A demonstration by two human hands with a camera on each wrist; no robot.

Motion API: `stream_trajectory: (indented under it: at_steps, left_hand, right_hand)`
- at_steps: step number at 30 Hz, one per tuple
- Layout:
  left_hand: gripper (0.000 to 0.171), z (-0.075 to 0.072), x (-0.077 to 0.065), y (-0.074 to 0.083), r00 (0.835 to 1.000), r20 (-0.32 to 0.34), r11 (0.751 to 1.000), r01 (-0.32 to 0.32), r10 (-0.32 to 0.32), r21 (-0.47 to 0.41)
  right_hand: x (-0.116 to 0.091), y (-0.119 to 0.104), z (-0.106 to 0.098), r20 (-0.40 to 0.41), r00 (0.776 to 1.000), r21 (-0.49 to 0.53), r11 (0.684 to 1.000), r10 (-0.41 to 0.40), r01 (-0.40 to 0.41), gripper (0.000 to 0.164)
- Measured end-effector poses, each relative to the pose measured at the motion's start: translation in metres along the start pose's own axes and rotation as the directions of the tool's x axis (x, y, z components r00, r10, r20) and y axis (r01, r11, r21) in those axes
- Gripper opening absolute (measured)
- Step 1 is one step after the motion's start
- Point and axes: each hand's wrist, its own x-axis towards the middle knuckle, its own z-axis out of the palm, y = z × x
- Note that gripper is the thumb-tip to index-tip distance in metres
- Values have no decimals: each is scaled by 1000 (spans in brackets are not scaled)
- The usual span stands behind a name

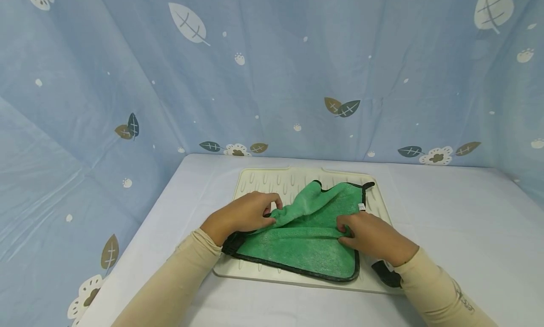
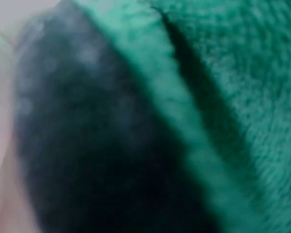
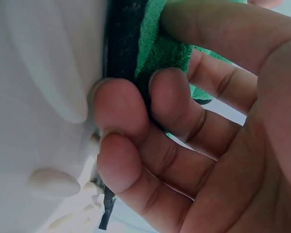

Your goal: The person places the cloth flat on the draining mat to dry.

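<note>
A green plush towel (image 1: 297, 256) with black edging lies rumpled, with raised folds across its middle. At its left side my left hand (image 1: 246, 212) pinches a fold between thumb and fingers. My right hand (image 1: 374, 236) grips the towel near its right edge, beside a small white tag (image 1: 361, 207). In the right wrist view, the fingers (image 3: 169, 97) curl around the green cloth (image 3: 174, 53) and its black edging. Close up in the left wrist view, the towel (image 2: 252, 77) shows blurred, with a dark shape in front; the left fingertips are hidden there.
Under the towel is a cream ribbed mat (image 1: 255, 183) with raised ridges. It lies on a white-covered table (image 1: 459, 213). Behind and at the sides hangs a blue curtain (image 1: 272, 72) with a leaf and flower print. A black object (image 1: 386, 274) sits by the right wrist.
</note>
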Motion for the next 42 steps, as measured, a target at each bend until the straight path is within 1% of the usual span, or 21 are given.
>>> stream_trajectory:
  at_steps: [4, 13, 19, 24, 29, 34, 38, 42]
  left_hand:
    - [24, -1, 0, -1, 1000, 1, 1000, 9, -9, 8]
    - [24, -4, -1, -2, 999, -30, 1000, 23, -23, 5]
    - [27, -6, 0, -4, 996, -90, 999, 24, -21, 23]
    - [30, -7, 1, -6, 990, -135, 996, 44, -34, 74]
    - [32, -8, 0, -7, 986, -158, 991, 74, -56, 109]
    - [31, -7, 1, -7, 984, -167, 990, 82, -61, 118]
    - [29, -6, 1, -8, 985, -160, 990, 82, -62, 118]
    - [26, -4, 2, -8, 986, -137, 988, 107, -91, 110]
  right_hand:
    - [0, 0, -1, 6, 1000, 11, 1000, 3, -3, 24]
    - [0, 0, -1, 5, 1000, 7, 1000, 4, -4, 24]
    - [0, 0, -1, 8, 1000, 7, 1000, 3, -3, 24]
    - [0, 0, -1, 9, 1000, 9, 1000, 8, -8, 25]
    - [0, 0, 0, 16, 1000, 17, 1000, 1, -2, 24]
    - [0, -1, -1, 20, 1000, 22, 1000, 6, -7, 23]
    - [0, -1, -1, 16, 1000, 22, 1000, 3, -4, 22]
    - [1, -1, -1, 16, 1000, 24, 1000, 8, -8, 23]
